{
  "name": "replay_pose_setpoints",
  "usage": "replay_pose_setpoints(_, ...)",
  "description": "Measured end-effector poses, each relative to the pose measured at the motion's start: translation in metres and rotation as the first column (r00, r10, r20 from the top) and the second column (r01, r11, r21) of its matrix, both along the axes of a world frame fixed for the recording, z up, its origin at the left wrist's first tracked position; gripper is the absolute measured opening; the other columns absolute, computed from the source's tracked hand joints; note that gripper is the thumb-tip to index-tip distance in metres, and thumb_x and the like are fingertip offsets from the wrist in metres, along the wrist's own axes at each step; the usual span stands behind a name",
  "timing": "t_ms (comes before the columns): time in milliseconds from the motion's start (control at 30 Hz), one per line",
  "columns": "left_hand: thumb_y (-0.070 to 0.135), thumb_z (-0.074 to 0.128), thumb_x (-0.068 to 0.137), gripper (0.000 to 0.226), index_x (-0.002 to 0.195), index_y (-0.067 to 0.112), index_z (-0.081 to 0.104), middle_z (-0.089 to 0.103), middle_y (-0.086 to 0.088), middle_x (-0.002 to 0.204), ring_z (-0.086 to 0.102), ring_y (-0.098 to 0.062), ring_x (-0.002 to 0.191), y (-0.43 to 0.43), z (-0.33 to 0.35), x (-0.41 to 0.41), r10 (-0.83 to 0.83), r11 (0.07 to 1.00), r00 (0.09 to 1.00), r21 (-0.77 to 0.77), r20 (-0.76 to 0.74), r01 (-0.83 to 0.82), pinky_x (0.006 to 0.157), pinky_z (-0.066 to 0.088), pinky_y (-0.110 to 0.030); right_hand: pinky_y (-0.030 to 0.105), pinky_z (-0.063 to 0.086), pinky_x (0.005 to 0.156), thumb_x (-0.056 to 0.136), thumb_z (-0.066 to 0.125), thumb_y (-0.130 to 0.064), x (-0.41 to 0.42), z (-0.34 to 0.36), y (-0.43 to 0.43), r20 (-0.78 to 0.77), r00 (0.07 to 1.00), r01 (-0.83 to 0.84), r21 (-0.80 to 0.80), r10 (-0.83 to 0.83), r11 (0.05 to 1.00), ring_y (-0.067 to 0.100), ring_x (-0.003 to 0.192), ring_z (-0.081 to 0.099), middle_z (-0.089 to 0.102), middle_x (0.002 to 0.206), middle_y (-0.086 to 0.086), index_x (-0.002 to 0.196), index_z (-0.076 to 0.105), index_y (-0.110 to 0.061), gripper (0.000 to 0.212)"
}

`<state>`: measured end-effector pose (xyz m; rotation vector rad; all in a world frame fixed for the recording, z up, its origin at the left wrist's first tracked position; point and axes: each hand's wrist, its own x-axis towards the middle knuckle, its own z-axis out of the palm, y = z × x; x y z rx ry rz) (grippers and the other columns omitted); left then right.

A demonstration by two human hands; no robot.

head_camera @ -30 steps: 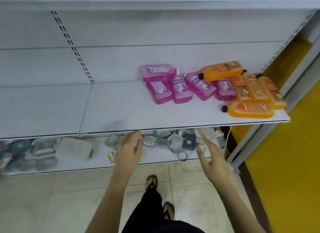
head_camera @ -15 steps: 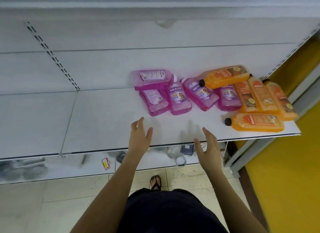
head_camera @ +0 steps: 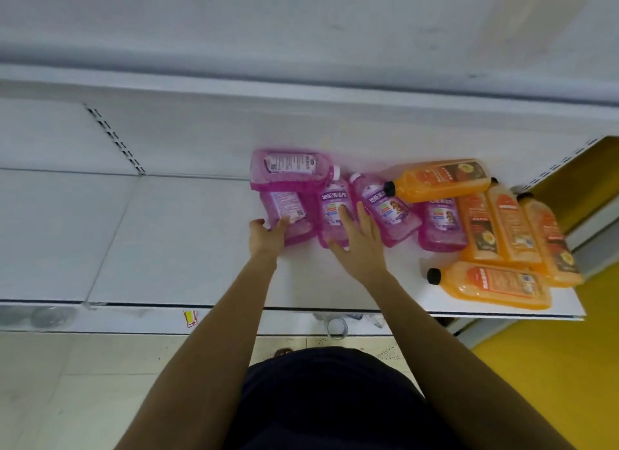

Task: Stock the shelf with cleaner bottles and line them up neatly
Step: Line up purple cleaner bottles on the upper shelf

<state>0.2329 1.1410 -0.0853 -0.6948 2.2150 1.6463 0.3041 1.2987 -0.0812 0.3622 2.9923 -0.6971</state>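
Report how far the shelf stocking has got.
Done: the pink bottles and orange bottles are on the shelf, but lying flat in a heap, two stacked crosswise. In hand: the left hand touches the leftmost pink bottle; the right hand rests on its neighbour. Left: none stands upright, so all the lining up.

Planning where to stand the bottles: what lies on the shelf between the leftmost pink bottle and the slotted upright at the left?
Nothing: in the head view the white shelf is bare between the leftmost pink bottle and the slotted upright.
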Motion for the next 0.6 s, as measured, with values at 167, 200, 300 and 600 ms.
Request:
replay_pose_setpoints(167, 0.020, 0.068, 0.083, 0.058, 0.129, 0.003, 0.036, 0.056, -0.019, 0.119, 0.059, -0.031, 0.101, -0.026, 0.009, 0.023, 0.157, 0.987, 0.981, 0.043, -0.117, -0.153, 0.079, 0.049, -0.034, 0.044, 0.023, 0.110, 0.091, 0.051, -0.042, -0.003, -0.010, 0.001, -0.007, 1.000, -0.009, -0.092, 0.008, 0.996, 0.029, 0.143, 0.015, 0.009, 0.157, 0.008, 0.146, 0.024, -0.027, 0.063)
replay_pose_setpoints(200, 0.019, 0.068, 0.083, 0.055, 0.127, 0.004, 0.038, 0.055, -0.018, 0.117, 0.058, -0.029, 0.099, -0.031, 0.012, 0.031, 0.166, 0.985, 0.968, -0.015, -0.191, -0.172, 0.077, 0.048, -0.032, 0.043, 0.025, 0.109, 0.091, 0.052, -0.042, -0.003, -0.010, 0.000, -0.018, 1.000, -0.003, -0.104, 0.001, 0.995, 0.030, 0.142, 0.017, 0.012, 0.156, 0.009, 0.146, 0.027, -0.026, 0.062)
replay_pose_setpoints(300, 0.009, 0.067, 0.081, 0.043, 0.118, 0.002, 0.045, 0.050, -0.016, 0.115, 0.048, -0.027, 0.102, -0.043, 0.021, 0.047, 0.092, 0.941, 0.904, -0.261, -0.417, -0.216, 0.082, 0.040, -0.028, 0.041, 0.026, 0.108, 0.089, 0.055, -0.042, 0.002, -0.007, -0.005, -0.029, 0.999, 0.014, -0.099, -0.017, 0.995, 0.033, 0.137, 0.026, 0.020, 0.154, 0.010, 0.144, 0.032, -0.023, 0.062)
replay_pose_setpoints(600, -0.012, 0.074, 0.051, 0.036, 0.085, 0.000, 0.068, 0.064, -0.021, 0.089, 0.057, -0.041, 0.074, -0.059, 0.006, 0.084, -0.504, 0.568, 0.739, -0.816, -0.446, -0.105, 0.064, 0.050, -0.045, 0.037, 0.030, 0.103, 0.081, 0.068, -0.032, 0.059, -0.006, -0.022, -0.093, 0.985, 0.126, -0.186, -0.145, 0.974, 0.032, 0.128, 0.038, 0.032, 0.146, 0.014, 0.133, 0.046, -0.012, 0.060)
